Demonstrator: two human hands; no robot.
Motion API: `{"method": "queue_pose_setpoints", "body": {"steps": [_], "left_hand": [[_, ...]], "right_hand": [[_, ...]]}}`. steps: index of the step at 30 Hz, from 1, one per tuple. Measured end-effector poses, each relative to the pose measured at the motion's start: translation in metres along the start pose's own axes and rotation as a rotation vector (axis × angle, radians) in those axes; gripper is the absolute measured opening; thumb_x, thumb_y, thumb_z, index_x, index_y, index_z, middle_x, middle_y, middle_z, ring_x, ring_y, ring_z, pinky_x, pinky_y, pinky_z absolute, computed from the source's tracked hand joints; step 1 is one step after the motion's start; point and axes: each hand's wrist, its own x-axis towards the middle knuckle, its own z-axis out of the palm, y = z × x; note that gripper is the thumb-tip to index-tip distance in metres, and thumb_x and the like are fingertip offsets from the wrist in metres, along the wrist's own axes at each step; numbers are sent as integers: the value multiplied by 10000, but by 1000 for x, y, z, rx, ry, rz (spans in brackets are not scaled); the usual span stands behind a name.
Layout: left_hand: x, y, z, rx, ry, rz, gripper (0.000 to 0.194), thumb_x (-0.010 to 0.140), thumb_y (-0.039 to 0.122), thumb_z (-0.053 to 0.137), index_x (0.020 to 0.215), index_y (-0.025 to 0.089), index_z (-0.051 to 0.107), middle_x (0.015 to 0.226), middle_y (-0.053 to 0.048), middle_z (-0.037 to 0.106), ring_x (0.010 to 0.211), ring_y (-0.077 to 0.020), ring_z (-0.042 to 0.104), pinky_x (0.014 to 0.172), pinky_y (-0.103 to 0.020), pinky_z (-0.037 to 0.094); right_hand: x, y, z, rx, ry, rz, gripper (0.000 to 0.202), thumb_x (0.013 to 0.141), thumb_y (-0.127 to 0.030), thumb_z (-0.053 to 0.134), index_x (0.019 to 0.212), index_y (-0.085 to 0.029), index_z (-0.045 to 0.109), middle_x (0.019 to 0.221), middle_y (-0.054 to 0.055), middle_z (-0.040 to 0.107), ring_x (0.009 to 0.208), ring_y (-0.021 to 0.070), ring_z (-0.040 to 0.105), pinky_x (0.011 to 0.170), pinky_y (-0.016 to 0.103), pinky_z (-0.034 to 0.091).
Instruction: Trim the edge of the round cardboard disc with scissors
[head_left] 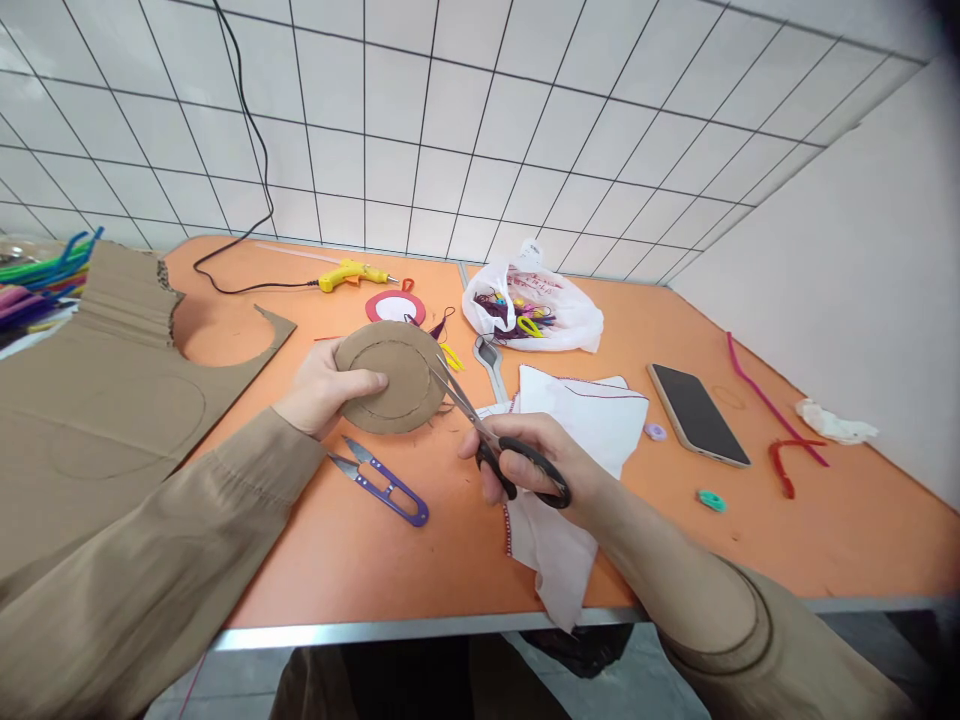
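My left hand (326, 388) grips a round cardboard disc (401, 385) by its left side, thumb on top. An inner circle is marked or scored on the disc. In my right hand (536, 460) are black-handled scissors (469, 408), fingers through the handles. Their blades are slightly apart, with the tips at the disc's right part; whether they pass through the cardboard I cannot tell. Below the disc lie purple thread snips (386, 490). White cloth (577, 410) with dark red stitched edges lies beneath and beyond my right hand.
A large cut cardboard sheet (112, 390) covers the left. Toward the back are a yellow glue gun (352, 275) with a black cord, a red-rimmed disc (395, 308) and a plastic bag (577, 310). A phone (697, 412) and pipe cleaners (765, 395) lie on the right.
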Motion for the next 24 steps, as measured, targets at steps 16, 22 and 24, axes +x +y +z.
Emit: {"method": "queue_pose_setpoints", "body": {"steps": [16, 22, 24], "left_hand": [[0, -3, 1, -48, -25, -26, 378, 485, 221, 850, 841, 130, 762, 755, -68, 749, 685, -215, 687, 619, -296, 574], [-1, -2, -1, -15, -86, -22, 395, 513, 217, 839, 892, 128, 774, 768, -70, 755, 684, -211, 687, 633, -300, 578], [-2, -2, 0, -6, -95, -36, 407, 524, 223, 836, 913, 123, 773, 778, -76, 757, 686, -215, 691, 638, -306, 581]], "right_hand": [[-1, 0, -2, 18, -1, 28, 510, 731, -610, 700, 906, -135, 638, 558, 11, 619, 504, 137, 549, 500, 261, 393], [-1, -4, 0, 9, 20, 58, 469, 707, -581, 726, 876, -151, 644, 534, 8, 609, 483, 138, 542, 477, 258, 386], [0, -6, 2, 5, 35, 83, 473, 683, -575, 742, 865, -150, 639, 527, 4, 602, 471, 133, 536, 467, 253, 379]]}}
